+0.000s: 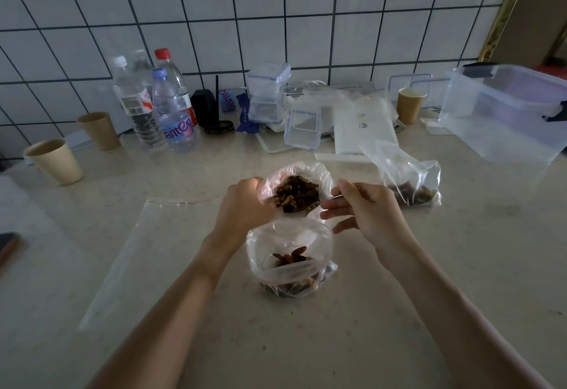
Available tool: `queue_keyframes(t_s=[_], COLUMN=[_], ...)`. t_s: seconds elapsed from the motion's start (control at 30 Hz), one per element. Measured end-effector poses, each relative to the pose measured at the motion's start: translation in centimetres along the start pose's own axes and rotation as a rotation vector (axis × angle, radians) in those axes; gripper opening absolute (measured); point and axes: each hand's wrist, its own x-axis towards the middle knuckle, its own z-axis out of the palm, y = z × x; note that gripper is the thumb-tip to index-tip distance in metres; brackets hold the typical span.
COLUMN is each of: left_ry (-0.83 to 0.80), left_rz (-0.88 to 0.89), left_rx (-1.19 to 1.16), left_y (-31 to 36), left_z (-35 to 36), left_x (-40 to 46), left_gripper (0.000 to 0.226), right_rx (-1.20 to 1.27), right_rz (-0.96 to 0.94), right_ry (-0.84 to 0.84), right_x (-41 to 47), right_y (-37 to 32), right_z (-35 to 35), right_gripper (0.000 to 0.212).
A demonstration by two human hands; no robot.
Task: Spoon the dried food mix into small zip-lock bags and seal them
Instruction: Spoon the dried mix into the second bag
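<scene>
My left hand [245,204] grips the left rim of an open clear bag of brown dried food mix [296,195] at the middle of the counter. My right hand [365,213] pinches a thin metal spoon [333,196] whose bowl end dips into that bag's mouth. Just in front stands a small zip-lock bag [290,262], open at the top, with some mix inside. Another clear bag holding mix [408,178] sits to the right. A large flat empty plastic bag [147,253] lies on the counter to the left.
Water bottles [159,106] and paper cups [55,160] stand at the back left. Small clear boxes [268,91], a paper cup [409,106] and a big clear storage bin [509,112] line the tiled wall. A dark object [9,246] lies at the left edge.
</scene>
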Motion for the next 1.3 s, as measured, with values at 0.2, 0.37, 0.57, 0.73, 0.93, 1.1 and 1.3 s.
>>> queue_keyframes(t_s=[0.2, 0.37, 0.57, 0.73, 0.93, 1.1, 1.3], left_ry=[0.043, 0.026, 0.02, 0.042, 0.007, 0.019, 0.056], left_rz=[0.061, 0.036, 0.023, 0.021, 0.0, -0.013, -0.048], left_rx=[-0.237, -0.391, -0.412, -0.474, -0.554, -0.592, -0.665], left_y=[-0.7, -0.6, -0.2, 0.0, 0.3, 0.4, -0.1], left_z=[0.4, 0.2, 0.1, -0.1, -0.3, -0.2, 0.1], left_x=[-0.8, -1.2, -1.6, -1.8, -2.3, -2.3, -1.6], left_gripper=[0.017, 0.02, 0.042, 0.033, 0.056, 0.047, 0.041], right_rx=[-0.005, -0.088, 0.015, -0.005, 0.051, 0.137, 0.215], right_rz=[-0.009, -0.054, 0.031, 0.007, 0.078, 0.145, 0.161], right_ry=[0.012, 0.063, 0.103, 0.094, 0.02, 0.011, 0.028], right_x=[0.2, 0.1, 0.1, 0.0, 0.2, 0.4, 0.4], right_y=[0.3, 0.8, 0.6, 0.6, 0.5, 0.6, 0.5], right_z=[0.4, 0.6, 0.7, 0.8, 0.6, 0.3, -0.2], right_gripper=[0.019, 0.018, 0.018, 0.018, 0.02, 0.023, 0.023])
